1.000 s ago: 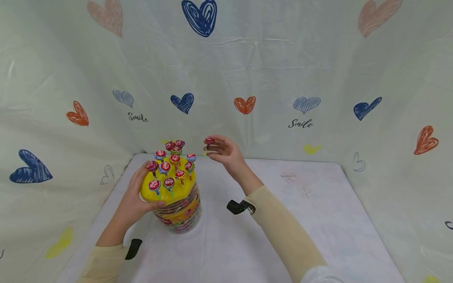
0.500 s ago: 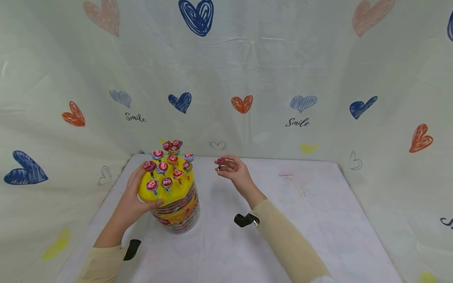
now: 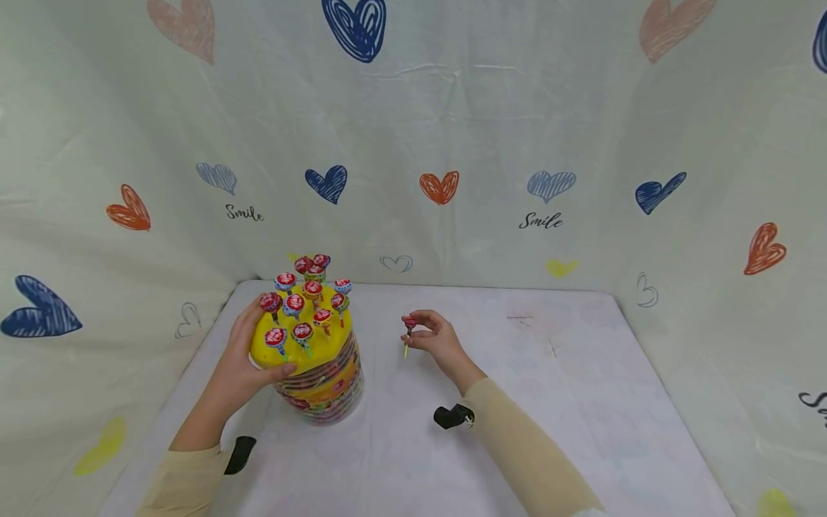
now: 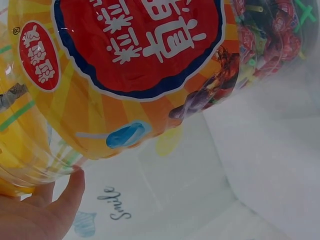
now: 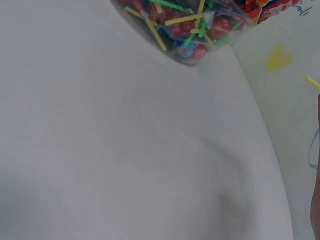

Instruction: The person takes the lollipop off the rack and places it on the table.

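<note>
Near the centre of the head view, we see one wrapped lollipop [image 3: 410, 325] pinched between the thumb and fingers of a person's right hand [image 3: 444, 346]. Its red, round head is uppermost, and its thin yellow-green stick points down and slightly toward the lower left, so its long axis is close to vertical. It is held to the right of one large, clear jar [image 3: 326, 395], well apart from it.

The jar is left of centre. Its long axis runs from its yellow lid [image 3: 331, 346], at the upper left, down to its base, at the lower right on the white table [image 3: 549, 416]. The left hand [image 3: 242, 359] grips the lid's left side, thumb on the near edge.

We count twelve lollipops [image 3: 293, 306] standing in the lid, heads up. More lie jumbled inside the jar, sticks pointing every way; we cannot count them. Two tan sleeves [image 3: 530, 452] reach in from the bottom edge. Behind hangs one pale backdrop [image 3: 388, 122] with printed hearts and two complete "Smile" words.
</note>
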`<control>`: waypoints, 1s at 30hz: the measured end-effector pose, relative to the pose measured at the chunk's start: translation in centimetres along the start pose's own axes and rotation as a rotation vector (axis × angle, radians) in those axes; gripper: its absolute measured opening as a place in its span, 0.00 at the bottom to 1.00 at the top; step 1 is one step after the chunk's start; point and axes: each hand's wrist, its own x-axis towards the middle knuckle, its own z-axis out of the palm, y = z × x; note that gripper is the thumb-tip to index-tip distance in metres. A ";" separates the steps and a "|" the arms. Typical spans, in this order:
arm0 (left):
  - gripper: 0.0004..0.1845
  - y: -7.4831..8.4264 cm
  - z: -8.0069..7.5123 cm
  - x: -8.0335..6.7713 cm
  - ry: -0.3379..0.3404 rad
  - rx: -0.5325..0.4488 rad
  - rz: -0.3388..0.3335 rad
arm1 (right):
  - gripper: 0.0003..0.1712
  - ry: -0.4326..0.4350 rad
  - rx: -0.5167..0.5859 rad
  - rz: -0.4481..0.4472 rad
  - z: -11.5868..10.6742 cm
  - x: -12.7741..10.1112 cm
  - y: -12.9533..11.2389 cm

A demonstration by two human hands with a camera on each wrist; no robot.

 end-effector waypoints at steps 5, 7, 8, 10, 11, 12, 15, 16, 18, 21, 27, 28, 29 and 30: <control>0.59 0.0 0.0 0.0 0.007 0.001 0.004 | 0.29 0.010 -0.034 0.053 -0.6 -0.2 1.2; 0.59 0.0 0.0 0.0 0.009 0.000 0.003 | 0.29 0.019 -0.068 0.083 -0.9 -0.2 1.6; 0.59 0.0 0.0 0.0 0.010 -0.001 0.002 | 0.29 0.024 -0.084 0.100 -1.0 -0.1 1.9; 0.59 0.0 0.0 0.1 0.010 -0.003 0.002 | 0.30 0.037 -0.115 0.129 -1.2 -0.1 2.4; 0.59 0.0 0.1 0.1 0.009 -0.006 0.003 | 0.31 0.040 -0.129 0.140 -1.3 0.0 2.6; 0.59 0.0 0.1 0.1 0.009 -0.007 0.002 | 0.31 0.042 -0.138 0.147 -1.4 0.0 2.9; 0.59 -0.1 0.1 0.1 0.009 -0.004 0.003 | 0.31 0.045 -0.179 0.144 -1.7 0.1 3.8; 0.59 -0.1 0.1 0.1 0.010 -0.003 0.003 | 0.30 0.046 -0.198 0.143 -1.8 0.2 4.1; 0.59 -0.1 0.1 0.1 0.010 -0.001 0.002 | 0.29 0.047 -0.238 0.139 -2.0 0.2 4.7; 0.59 -0.1 0.1 0.1 0.011 -0.002 0.004 | 0.29 0.054 -0.288 0.145 -1.9 0.2 5.2; 0.59 0.0 0.1 0.0 0.010 -0.004 -0.003 | 0.29 0.076 -0.387 0.143 -1.6 0.1 5.2; 0.59 0.0 0.1 0.0 0.011 -0.004 -0.004 | 0.29 0.077 -0.422 0.137 -1.6 0.1 5.1; 0.59 0.0 0.1 0.0 0.011 -0.005 -0.004 | 0.28 0.076 -0.458 0.129 -1.6 0.1 5.0; 0.59 0.1 0.1 0.0 0.012 -0.006 -0.004 | 0.28 0.073 -0.494 0.122 -1.6 0.1 5.0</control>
